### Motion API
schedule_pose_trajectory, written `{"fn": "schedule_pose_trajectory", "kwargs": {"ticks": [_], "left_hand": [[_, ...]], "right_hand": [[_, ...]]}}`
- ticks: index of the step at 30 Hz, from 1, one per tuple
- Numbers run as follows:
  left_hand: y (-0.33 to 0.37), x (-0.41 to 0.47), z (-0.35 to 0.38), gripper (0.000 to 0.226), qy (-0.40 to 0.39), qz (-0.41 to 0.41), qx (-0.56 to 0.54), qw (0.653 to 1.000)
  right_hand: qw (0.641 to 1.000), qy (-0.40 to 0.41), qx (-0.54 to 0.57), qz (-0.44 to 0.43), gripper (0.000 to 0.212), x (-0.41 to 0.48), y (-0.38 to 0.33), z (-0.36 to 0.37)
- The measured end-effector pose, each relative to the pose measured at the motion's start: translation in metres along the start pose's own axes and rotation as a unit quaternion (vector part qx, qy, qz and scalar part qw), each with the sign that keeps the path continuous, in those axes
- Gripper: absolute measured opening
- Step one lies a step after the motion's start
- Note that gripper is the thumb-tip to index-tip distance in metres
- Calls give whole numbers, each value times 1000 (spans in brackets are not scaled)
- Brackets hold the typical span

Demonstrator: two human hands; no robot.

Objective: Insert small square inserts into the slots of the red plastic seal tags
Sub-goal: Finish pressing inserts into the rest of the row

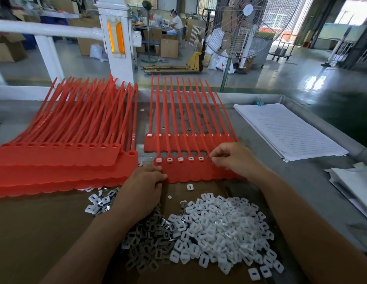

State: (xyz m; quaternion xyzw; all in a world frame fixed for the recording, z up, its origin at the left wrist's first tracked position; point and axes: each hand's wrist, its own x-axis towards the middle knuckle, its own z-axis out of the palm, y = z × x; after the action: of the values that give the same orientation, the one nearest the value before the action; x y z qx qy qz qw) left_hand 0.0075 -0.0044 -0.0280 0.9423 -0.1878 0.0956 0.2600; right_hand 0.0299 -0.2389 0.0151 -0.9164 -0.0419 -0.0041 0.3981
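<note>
**A:** Holding the tag strip steady, is that the left hand's job?

**B:** I'd judge so. It grips the strip's left end so the slots stay put. The strip lies crosswise at the table's near middle, each tail running lengthwise toward the far edge.

**A:** And the right hand?

**B:** Its fingers are curled, tips pinched at the sixth slot beside five seated inserts. I cannot tell what they hold. The loose pile sits nearer, probably for reach.
</note>
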Motion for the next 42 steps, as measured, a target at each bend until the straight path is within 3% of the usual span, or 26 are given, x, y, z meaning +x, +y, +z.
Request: {"fn": "schedule_pose_trajectory", "kwargs": {"ticks": [6,13,18,38,42], "left_hand": [[-2,0,2,34,5,-1,-1,1000],[-5,0,3,34,13,9,-5,1000],[-6,0,4,34,12,8,-2,1000],[-6,0,4,34,8,4,-6,1000],[-5,-1,3,33,10,7,-8,1000]], "right_hand": [[995,-95,-30,-1,11,-35,10,-18],[990,-141,-28,10,21,-53,20,-23],[981,-183,-62,17,17,-53,19,-19],[992,-111,-54,-8,24,-54,20,-20],[986,-160,-53,-3,20,-57,17,-20]]}}
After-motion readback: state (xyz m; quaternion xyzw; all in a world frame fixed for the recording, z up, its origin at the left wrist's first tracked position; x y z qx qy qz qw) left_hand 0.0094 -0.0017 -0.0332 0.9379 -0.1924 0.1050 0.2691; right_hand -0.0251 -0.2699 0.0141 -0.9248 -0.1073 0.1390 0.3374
